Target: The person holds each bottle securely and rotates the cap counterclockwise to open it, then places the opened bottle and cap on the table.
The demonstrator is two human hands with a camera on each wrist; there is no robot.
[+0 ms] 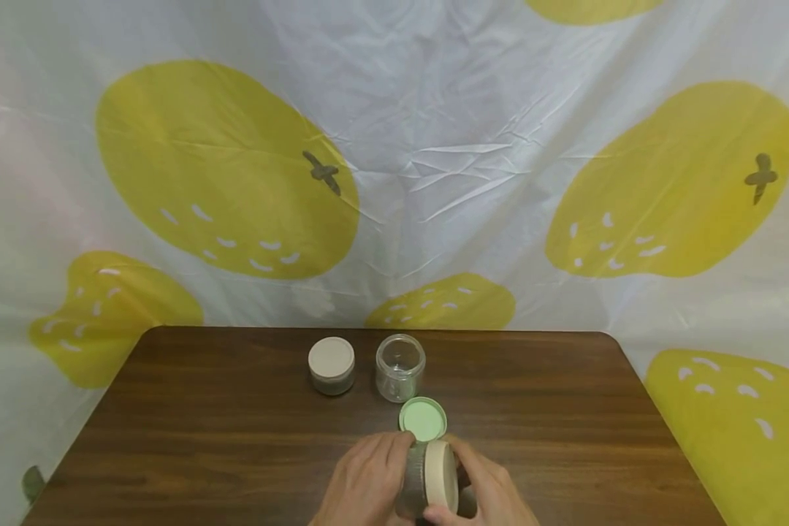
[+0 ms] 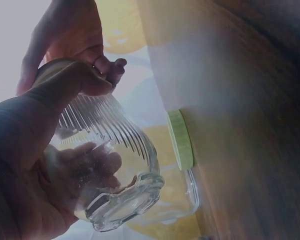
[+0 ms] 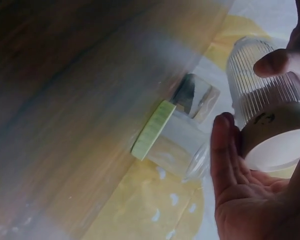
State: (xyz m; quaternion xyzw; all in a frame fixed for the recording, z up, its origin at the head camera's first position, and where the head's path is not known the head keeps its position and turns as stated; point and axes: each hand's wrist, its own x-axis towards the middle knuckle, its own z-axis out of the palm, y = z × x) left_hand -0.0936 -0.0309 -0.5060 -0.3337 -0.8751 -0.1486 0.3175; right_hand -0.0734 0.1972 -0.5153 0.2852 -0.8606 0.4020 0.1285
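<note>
A ribbed clear glass jar (image 1: 413, 478) with a cream lid (image 1: 442, 475) is tilted on its side above the table, the lid toward the right. My left hand (image 1: 371, 471) grips the jar's body; in the left wrist view its thumb lies near the lid end, and the jar's thick base (image 2: 127, 202) points away. Around the lid's rim, my right hand (image 1: 489, 482) has its thumb below and fingers above. The right wrist view shows the same lid (image 3: 267, 125) beside the right fingers. Just beyond the hands lies a light green lid (image 1: 424, 419) on the table.
Behind the green lid stands a lidless clear jar (image 1: 399, 371). To its left is another jar (image 1: 332, 365) with a cream lid on top. The brown wooden table (image 1: 223, 431) ends at a white curtain (image 1: 434, 183) printed with yellow fruit.
</note>
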